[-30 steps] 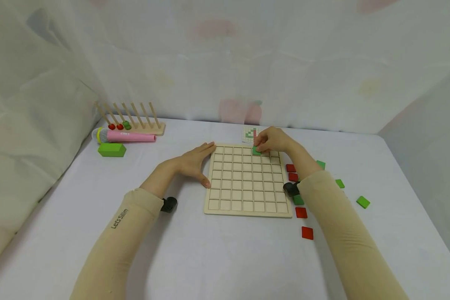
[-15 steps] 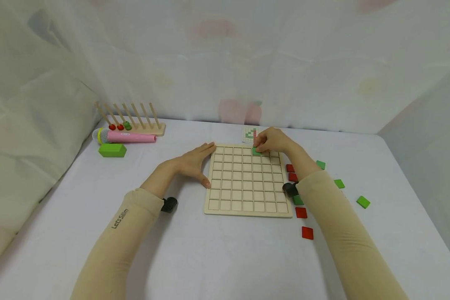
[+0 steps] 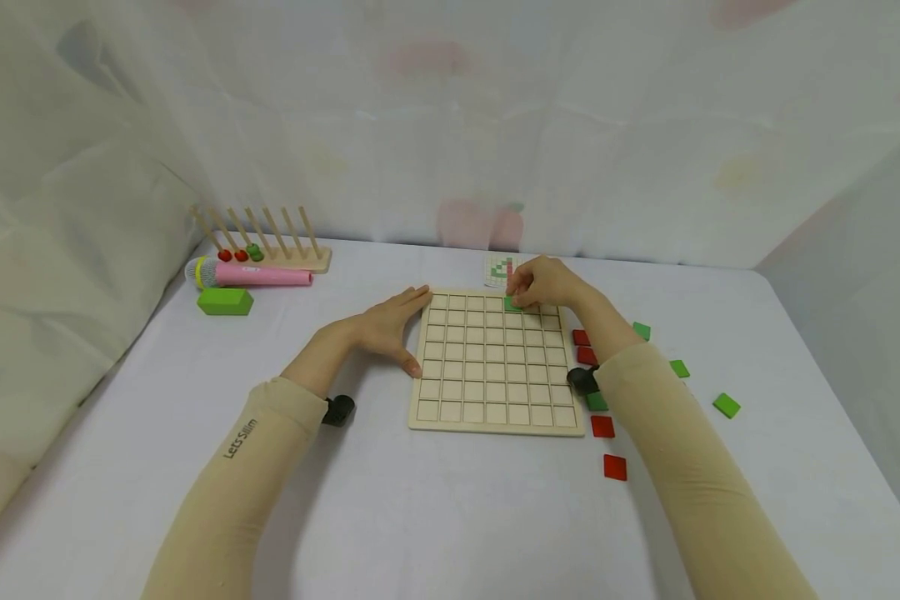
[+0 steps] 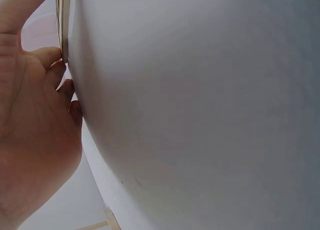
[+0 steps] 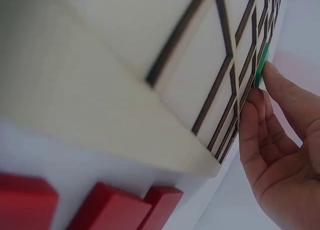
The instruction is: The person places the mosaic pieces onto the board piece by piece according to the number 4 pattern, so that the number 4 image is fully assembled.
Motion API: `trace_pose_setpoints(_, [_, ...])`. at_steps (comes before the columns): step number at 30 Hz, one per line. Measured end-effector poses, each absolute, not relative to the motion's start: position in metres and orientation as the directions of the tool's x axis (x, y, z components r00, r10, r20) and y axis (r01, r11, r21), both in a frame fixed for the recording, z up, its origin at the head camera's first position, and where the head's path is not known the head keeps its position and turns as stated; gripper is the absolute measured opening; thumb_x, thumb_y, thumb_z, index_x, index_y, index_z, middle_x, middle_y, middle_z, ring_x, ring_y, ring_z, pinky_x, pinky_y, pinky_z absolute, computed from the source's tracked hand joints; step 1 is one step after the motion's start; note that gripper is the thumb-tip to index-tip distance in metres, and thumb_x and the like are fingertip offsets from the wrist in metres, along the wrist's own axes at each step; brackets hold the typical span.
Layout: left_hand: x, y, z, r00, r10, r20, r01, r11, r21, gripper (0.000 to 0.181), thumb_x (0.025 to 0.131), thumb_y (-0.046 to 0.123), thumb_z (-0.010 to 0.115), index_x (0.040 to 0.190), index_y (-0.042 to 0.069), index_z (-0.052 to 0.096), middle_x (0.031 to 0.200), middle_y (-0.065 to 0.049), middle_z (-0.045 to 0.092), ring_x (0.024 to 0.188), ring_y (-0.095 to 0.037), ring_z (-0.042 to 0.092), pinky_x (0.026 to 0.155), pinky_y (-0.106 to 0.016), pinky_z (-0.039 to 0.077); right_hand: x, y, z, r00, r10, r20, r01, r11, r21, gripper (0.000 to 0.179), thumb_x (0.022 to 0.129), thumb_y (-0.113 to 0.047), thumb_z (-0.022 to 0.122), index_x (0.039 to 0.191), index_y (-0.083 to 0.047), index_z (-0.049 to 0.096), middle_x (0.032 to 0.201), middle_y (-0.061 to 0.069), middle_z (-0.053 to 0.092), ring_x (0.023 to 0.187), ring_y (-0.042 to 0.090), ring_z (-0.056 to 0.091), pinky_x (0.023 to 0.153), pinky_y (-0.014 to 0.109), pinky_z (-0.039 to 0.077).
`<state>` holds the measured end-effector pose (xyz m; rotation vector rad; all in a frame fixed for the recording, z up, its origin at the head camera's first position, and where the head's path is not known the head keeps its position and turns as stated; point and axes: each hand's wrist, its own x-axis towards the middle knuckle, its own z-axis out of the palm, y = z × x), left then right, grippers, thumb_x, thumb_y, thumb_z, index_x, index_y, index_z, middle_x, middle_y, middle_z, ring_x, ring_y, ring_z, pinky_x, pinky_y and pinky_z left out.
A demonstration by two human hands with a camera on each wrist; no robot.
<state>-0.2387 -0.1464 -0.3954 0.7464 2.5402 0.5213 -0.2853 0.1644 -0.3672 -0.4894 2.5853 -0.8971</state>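
Note:
A square wooden grid board [image 3: 474,367] lies flat on the white table. My left hand [image 3: 382,325] rests at its left edge, thumb and fingers spread apart. In the left wrist view, the fingertips [image 4: 64,55] touch the board's side. At the far row, right of the middle, my right hand [image 3: 546,282] pinches a green square tile [image 3: 512,303] with fingers curled. The right wrist view shows the thumb [image 5: 274,76] against this tile, which sits at the grid with the other fingers close to the board. Behind the board lies a small pattern card [image 3: 498,268], partly hidden by the right hand.
Red tiles [image 3: 602,427] and green tiles [image 3: 727,405] are scattered right of the board, some under the right forearm. At the back left are a pegged wooden stand [image 3: 300,258] with small beads, a pink toy microphone [image 3: 262,275] and a green block [image 3: 225,302].

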Motion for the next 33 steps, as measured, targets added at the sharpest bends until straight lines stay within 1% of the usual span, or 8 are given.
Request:
trace_pose_setpoints(3, [-0.238, -0.147, -0.395, -0.759, 0.576, -0.303, 0.412, 0.786, 0.462, 0.137, 0.06, 0.052, 0.09, 0.16, 0.009, 0.008, 0.17, -0.007, -0.001, 0.158, -0.033, -0.001, 0.128, -0.056, 0.009, -0.283, 0.168, -0.364, -0.879, -0.437, -0.193, -0.235, 0.747, -0.621, 0.022, 0.087, -0.013, 0.073, 0.108, -0.005, 0.071, 0.091, 0.008, 0.067, 0.083, 0.02, 0.063, 0.074, 0.029, 0.052])
trace_pose_setpoints(6, [-0.238, -0.147, -0.395, -0.76, 0.574, -0.305, 0.41, 0.787, 0.46, 0.136, 0.06, 0.051, 0.091, 0.16, 0.01, 0.007, 0.17, -0.006, -0.001, 0.158, -0.032, -0.002, 0.128, -0.055, 0.008, -0.282, 0.175, -0.359, -0.882, -0.434, -0.184, -0.238, 0.748, -0.62, 0.026, 0.088, -0.014, 0.072, 0.113, -0.004, 0.07, 0.105, 0.014, 0.067, 0.095, 0.025, 0.063, 0.08, 0.032, 0.055])
trace_pose_setpoints(9, [-0.237, -0.146, -0.395, -0.76, 0.574, -0.304, 0.411, 0.787, 0.459, 0.136, 0.061, 0.05, 0.091, 0.16, 0.01, 0.008, 0.17, -0.007, -0.001, 0.158, -0.032, -0.001, 0.128, -0.054, 0.008, -0.281, 0.184, -0.354, -0.887, -0.423, -0.186, -0.225, 0.748, -0.624, 0.028, 0.09, -0.014, 0.07, 0.115, -0.002, 0.068, 0.113, 0.018, 0.065, 0.101, 0.03, 0.064, 0.08, 0.033, 0.055])
trace_pose_setpoints(14, [-0.238, -0.147, -0.395, -0.761, 0.575, -0.301, 0.413, 0.786, 0.459, 0.135, 0.061, 0.05, 0.09, 0.16, 0.009, 0.008, 0.17, -0.008, 0.0, 0.158, -0.033, -0.001, 0.128, -0.054, 0.008, -0.282, 0.203, -0.345, -0.904, -0.388, -0.178, -0.211, 0.769, -0.603, 0.027, 0.091, -0.013, 0.069, 0.115, -0.002, 0.068, 0.115, 0.019, 0.065, 0.101, 0.03, 0.064, 0.076, 0.029, 0.053])
trace_pose_setpoints(22, [-0.237, -0.146, -0.394, -0.76, 0.576, -0.302, 0.41, 0.785, 0.465, 0.136, 0.061, 0.05, 0.09, 0.16, 0.009, 0.008, 0.17, -0.008, 0.0, 0.157, -0.034, -0.001, 0.128, -0.055, 0.009, -0.277, 0.242, -0.34, -0.92, -0.336, -0.2, -0.168, 0.802, -0.574, 0.028, 0.092, -0.015, 0.067, 0.117, -0.003, 0.068, 0.116, 0.018, 0.065, 0.099, 0.028, 0.064, 0.081, 0.03, 0.056])
trace_pose_setpoints(27, [-0.236, -0.147, -0.394, -0.762, 0.566, -0.314, 0.399, 0.793, 0.461, 0.135, 0.061, 0.049, 0.091, 0.16, 0.01, 0.007, 0.17, -0.005, -0.002, 0.158, -0.031, -0.002, 0.129, -0.053, 0.008, -0.27, 0.268, -0.339, -0.919, -0.323, -0.228, -0.142, 0.808, -0.572, 0.029, 0.093, -0.016, 0.066, 0.119, -0.003, 0.067, 0.116, 0.019, 0.064, 0.099, 0.027, 0.062, 0.082, 0.029, 0.056])
trace_pose_setpoints(33, [-0.237, -0.147, -0.395, -0.759, 0.575, -0.306, 0.405, 0.784, 0.47, 0.135, 0.062, 0.048, 0.091, 0.16, 0.01, 0.007, 0.17, -0.006, -0.001, 0.158, -0.031, -0.003, 0.129, -0.054, 0.007, -0.264, 0.3, -0.342, -0.902, -0.313, -0.296, -0.101, 0.822, -0.561, 0.03, 0.094, -0.018, 0.065, 0.121, -0.004, 0.067, 0.119, 0.018, 0.062, 0.103, 0.026, 0.059, 0.081, 0.026, 0.053])
